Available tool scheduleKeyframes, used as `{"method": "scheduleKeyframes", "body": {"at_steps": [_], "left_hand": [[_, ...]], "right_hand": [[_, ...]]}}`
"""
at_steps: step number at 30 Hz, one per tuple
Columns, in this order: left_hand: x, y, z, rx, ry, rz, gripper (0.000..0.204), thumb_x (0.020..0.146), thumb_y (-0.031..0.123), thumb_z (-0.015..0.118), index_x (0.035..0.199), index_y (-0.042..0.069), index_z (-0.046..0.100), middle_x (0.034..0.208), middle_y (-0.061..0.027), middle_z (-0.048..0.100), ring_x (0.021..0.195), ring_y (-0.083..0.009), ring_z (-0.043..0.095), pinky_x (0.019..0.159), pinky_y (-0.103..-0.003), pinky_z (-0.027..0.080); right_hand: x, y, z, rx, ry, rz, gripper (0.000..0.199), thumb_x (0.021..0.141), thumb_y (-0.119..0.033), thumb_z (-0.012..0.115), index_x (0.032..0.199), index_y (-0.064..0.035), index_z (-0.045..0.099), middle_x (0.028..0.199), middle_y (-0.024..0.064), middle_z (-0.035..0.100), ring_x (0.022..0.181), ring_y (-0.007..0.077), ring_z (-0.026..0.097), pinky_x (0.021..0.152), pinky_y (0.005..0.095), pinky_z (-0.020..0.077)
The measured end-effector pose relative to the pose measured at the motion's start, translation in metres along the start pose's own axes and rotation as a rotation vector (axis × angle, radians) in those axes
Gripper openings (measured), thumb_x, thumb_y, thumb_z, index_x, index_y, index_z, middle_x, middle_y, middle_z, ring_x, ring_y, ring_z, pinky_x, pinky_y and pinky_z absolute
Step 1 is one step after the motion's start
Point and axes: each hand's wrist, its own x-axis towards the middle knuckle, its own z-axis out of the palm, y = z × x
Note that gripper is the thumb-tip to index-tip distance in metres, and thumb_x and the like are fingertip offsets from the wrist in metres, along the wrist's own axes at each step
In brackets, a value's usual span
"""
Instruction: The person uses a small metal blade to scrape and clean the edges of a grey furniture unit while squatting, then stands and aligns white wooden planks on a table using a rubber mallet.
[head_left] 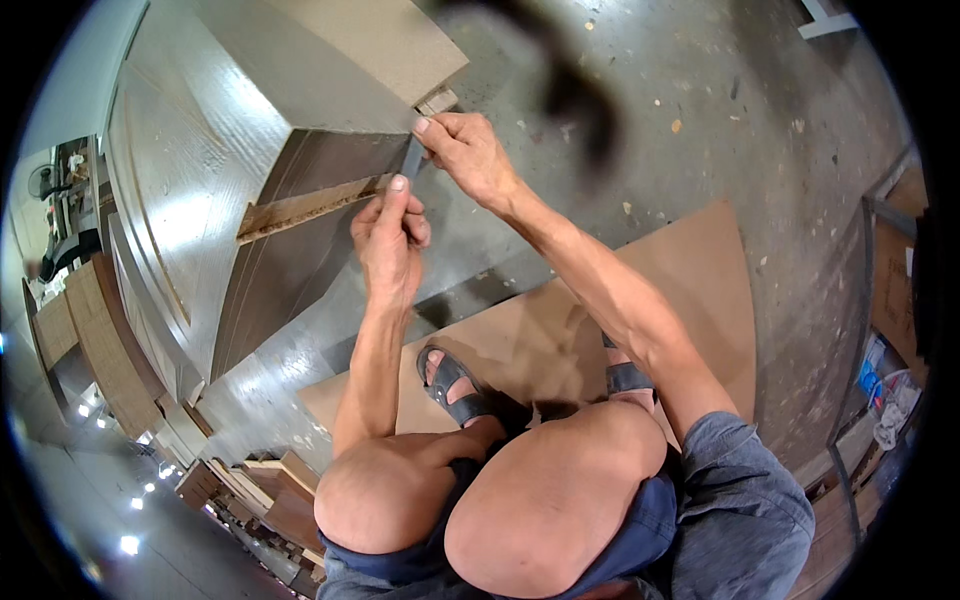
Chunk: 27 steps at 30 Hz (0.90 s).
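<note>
A large panelled piece [190, 150], its side glossy as if under clear film, stands at the upper left. A rough brown wooden strip [310, 208] runs across its end, between darker faces. Beside the far end of that strip, a thin grey strip [413, 155] stretches between my two hands. My right hand [468, 155] pinches its upper end near the panel corner. Lower down, my left hand [388, 238] is closed with the thumb upright against the other end. Whether the grey strip is tape or something stiffer, I cannot tell.
Under my sandalled feet lies a flat cardboard sheet [690, 280] on the stained concrete floor [680, 130]. Stacked boards [255, 490] stand at the lower left. To the right is a metal-framed rack [860, 330] with cartons and a crumpled cloth. A blurred dark shape [585, 105] hangs at the top.
</note>
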Motion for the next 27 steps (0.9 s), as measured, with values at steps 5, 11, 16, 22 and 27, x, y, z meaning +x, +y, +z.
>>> {"method": "scheduleKeyframes", "body": {"at_steps": [5, 11, 16, 22, 27], "left_hand": [[-0.005, 0.020, -0.005, -0.082, -0.041, 0.092, 0.031, 0.094, 0.023, 0.068, 0.071, 0.004, 0.060, 0.054, -0.0004, 0.050, 0.045, -0.0083, 0.045, 0.043, -0.023, 0.032], [0.013, -0.003, -0.009, -0.060, -0.004, 0.006, 0.030, 0.095, 0.021, 0.068, 0.072, 0.004, 0.059, 0.055, -0.0008, 0.049, 0.045, -0.0086, 0.042, 0.044, -0.024, 0.032], [0.000, 0.002, -0.014, -0.086, -0.060, 0.171, 0.033, 0.097, 0.024, 0.064, 0.072, 0.003, 0.058, 0.055, -0.0007, 0.048, 0.048, -0.0094, 0.043, 0.045, -0.025, 0.033], [0.016, -0.015, -0.010, 0.008, 0.017, 0.044, 0.034, 0.096, 0.026, 0.066, 0.072, 0.003, 0.059, 0.057, 0.0003, 0.050, 0.048, -0.0084, 0.045, 0.045, -0.023, 0.033], [-0.005, 0.001, 0.001, 0.020, 0.037, 0.097, 0.034, 0.095, 0.025, 0.066, 0.072, 0.002, 0.062, 0.057, -0.0024, 0.052, 0.049, -0.0108, 0.048, 0.046, -0.024, 0.037]], "right_hand": [[-0.013, -0.034, 0.016, 0.024, 0.113, -0.191, 0.048, 0.098, -0.035, 0.055, 0.067, 0.0006, 0.052, 0.058, 0.0015, 0.047, 0.057, 0.0095, 0.041, 0.051, 0.0294, 0.0362], [-0.010, 0.005, 0.018, -0.071, 0.187, -0.125, 0.045, 0.098, -0.032, 0.055, 0.069, 0.0014, 0.051, 0.058, 0.0015, 0.045, 0.059, 0.0085, 0.039, 0.051, 0.0305, 0.0352], [-0.014, -0.020, 0.022, -0.063, 0.150, -0.210, 0.043, 0.099, -0.030, 0.055, 0.069, 0.0010, 0.049, 0.056, 0.0013, 0.041, 0.057, 0.0092, 0.036, 0.050, 0.0307, 0.0333], [-0.001, 0.019, 0.019, -0.080, 0.226, -0.171, 0.044, 0.098, -0.031, 0.056, 0.069, 0.0012, 0.050, 0.057, 0.0058, 0.044, 0.057, 0.0118, 0.038, 0.051, 0.0321, 0.0364], [-0.003, 0.000, 0.010, -0.035, 0.078, -0.068, 0.048, 0.099, -0.034, 0.056, 0.064, -0.0025, 0.047, 0.059, -0.0010, 0.045, 0.059, 0.0086, 0.039, 0.052, 0.0277, 0.0342]]}}
